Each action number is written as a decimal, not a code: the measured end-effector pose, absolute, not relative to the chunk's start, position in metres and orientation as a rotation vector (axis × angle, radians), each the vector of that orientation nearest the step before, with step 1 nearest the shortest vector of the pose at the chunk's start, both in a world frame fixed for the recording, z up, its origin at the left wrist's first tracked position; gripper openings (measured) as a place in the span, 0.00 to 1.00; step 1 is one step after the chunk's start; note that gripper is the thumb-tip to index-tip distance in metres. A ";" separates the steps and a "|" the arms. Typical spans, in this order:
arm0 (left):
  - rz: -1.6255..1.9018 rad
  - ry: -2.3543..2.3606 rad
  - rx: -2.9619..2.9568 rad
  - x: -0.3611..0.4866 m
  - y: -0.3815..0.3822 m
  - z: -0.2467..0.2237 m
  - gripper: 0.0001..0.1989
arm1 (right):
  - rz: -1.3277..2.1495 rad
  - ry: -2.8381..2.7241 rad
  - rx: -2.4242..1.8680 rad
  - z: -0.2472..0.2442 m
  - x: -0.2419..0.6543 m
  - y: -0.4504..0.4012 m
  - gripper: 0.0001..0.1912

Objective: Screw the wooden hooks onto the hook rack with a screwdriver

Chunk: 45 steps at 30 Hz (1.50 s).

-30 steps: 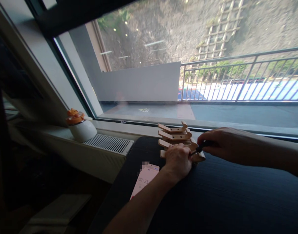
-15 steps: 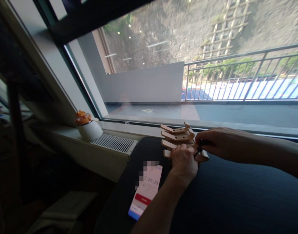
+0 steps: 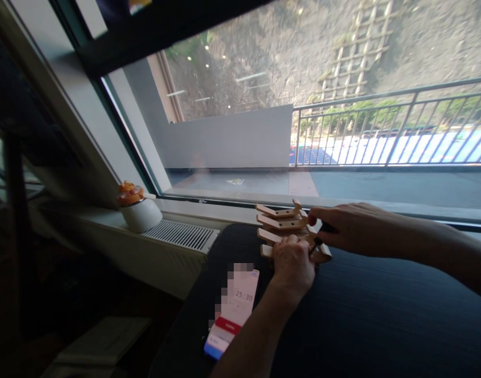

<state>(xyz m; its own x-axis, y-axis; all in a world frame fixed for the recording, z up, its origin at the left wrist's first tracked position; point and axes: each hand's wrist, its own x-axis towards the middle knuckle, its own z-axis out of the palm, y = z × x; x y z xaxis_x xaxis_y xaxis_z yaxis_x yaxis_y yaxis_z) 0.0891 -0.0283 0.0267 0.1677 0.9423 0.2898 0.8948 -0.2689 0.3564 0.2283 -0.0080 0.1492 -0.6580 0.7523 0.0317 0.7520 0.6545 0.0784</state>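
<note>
Under clasping left hand (image 3: 294, 262), wooden rack (image 3: 283, 224); right hand (image 3: 345, 226), closely wrapped around dark tool (image 3: 317, 241)

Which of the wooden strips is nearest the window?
The topmost wooden strip in the view; the others lie nearer the camera, the lowest two partly hidden by the left hand.

Black tabletop (image 3: 366, 315) | phone (image 3: 242, 310) — screen lit | wooden hooked piece (image 3: 288, 224) — far edge

R hand (image 3: 345, 224) shifted a bit on tool (image 3: 317, 241); phone (image 3: 245, 286) timer now 25:30 (was 25:29 ½ sec ago)
</note>
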 end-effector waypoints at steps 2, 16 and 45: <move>0.694 1.827 2.324 0.089 -0.029 0.027 0.07 | 0.119 2.876 1.268 0.147 0.228 -0.008 0.10; 0.687 1.847 2.320 0.090 -0.030 0.027 0.08 | 0.179 2.902 1.301 0.142 0.229 -0.008 0.08; 0.677 1.852 2.330 0.090 -0.030 0.028 0.09 | 0.284 2.850 1.342 0.136 0.223 -0.005 0.11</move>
